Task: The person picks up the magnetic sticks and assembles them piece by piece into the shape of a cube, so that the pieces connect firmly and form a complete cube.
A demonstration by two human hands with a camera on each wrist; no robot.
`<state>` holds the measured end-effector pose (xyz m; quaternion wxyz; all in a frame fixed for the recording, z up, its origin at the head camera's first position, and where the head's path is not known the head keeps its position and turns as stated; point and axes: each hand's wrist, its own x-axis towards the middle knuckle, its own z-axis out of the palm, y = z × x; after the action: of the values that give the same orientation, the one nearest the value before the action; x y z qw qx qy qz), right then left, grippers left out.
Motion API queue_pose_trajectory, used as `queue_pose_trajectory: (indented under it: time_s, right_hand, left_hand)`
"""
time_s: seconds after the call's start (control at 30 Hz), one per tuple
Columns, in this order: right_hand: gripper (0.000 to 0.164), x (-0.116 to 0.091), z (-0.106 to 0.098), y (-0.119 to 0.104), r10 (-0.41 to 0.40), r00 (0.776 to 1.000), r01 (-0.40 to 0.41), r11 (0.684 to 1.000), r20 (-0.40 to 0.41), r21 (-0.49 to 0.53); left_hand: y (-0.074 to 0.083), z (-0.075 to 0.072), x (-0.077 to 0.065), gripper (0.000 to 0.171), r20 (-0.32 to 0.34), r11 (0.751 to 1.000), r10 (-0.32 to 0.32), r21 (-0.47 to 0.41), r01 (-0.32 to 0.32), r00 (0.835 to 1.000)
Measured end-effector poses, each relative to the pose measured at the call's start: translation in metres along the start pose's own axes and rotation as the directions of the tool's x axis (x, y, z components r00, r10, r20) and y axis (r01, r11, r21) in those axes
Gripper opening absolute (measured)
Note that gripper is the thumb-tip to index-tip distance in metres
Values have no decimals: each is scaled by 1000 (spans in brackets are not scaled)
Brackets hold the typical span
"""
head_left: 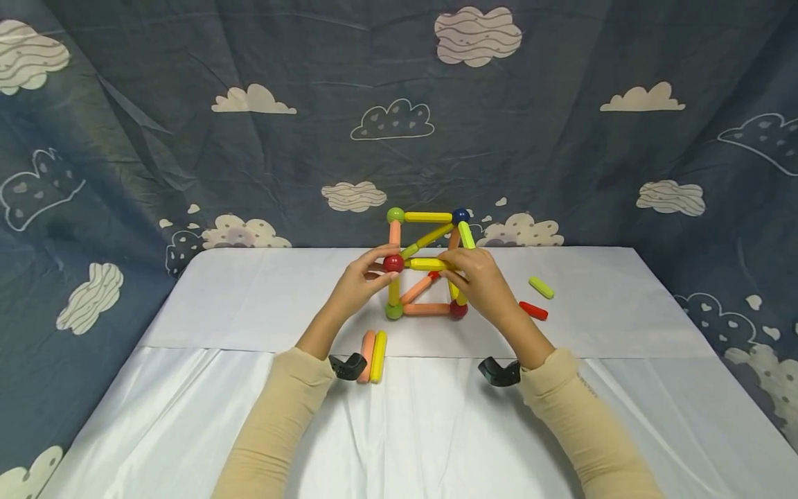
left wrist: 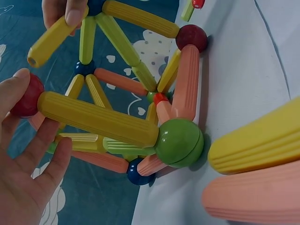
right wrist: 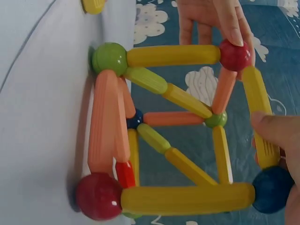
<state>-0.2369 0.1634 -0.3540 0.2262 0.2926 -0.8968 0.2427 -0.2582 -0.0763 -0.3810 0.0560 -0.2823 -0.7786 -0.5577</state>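
Note:
A cube-like frame of magnetic rods and balls, with diagonal rods inside, stands on the table. My left hand holds the red ball at its upper front left corner, thumb on one side and fingers on the other. My right hand pinches a yellow rod lying across the top front, its free end close to the red ball. At that rod's other end sits a dark blue ball, hidden by my right hand in the head view. Below are a green ball and another red ball.
In front of the frame, a salmon rod and a yellow rod lie side by side. Off to the right are a short green rod and a short red rod. A dark cloud-print cloth hangs behind the table.

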Motion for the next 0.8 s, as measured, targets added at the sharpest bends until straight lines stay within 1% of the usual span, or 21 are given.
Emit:
queue_pose_trajectory:
  time_s: [0.13,0.27,0.4,0.5,0.6,0.63,0.7,0.8]
  right_hand:
    - [30,1,6,-3,8,1000,-9,999,-27,-48]
    - [30,2,9,-6,13,999,-16,997,-40,-72]
    - [34,0,8,-6,13,999,-15,998,-32,-66]
    - [43,-4,4,-2,5,999,-5,1000,-34,-17]
    - [54,-15,-4,4,16,998,-14,999,-53,38]
    - [57,-20,-7,7,24,998,-21,998,-59,56]
    - [61,-31,-14,15,51,996,-46,996,-69,73]
    - [64,-51,-23,29,102,993,-97,992,-59,80]
  left_hand:
    - [1,3,-1,43,-21,1000,-7,8,7,1000]
    - [4,7,0,44,-49,1000,-13,27,14,999]
    - [5,9,-1,45,-57,999,-2,51,5,998]
    - [4,8,-4,50,-43,996,21,85,-17,999]
    - [1,4,-13,58,-30,993,35,111,-31,999]
    - [1,2,-17,60,-28,993,31,117,-27,999]
    - [-1,-1,-25,60,-26,991,16,130,-13,1000]
    - [-5,-6,-40,56,-4,984,-41,174,41,999]
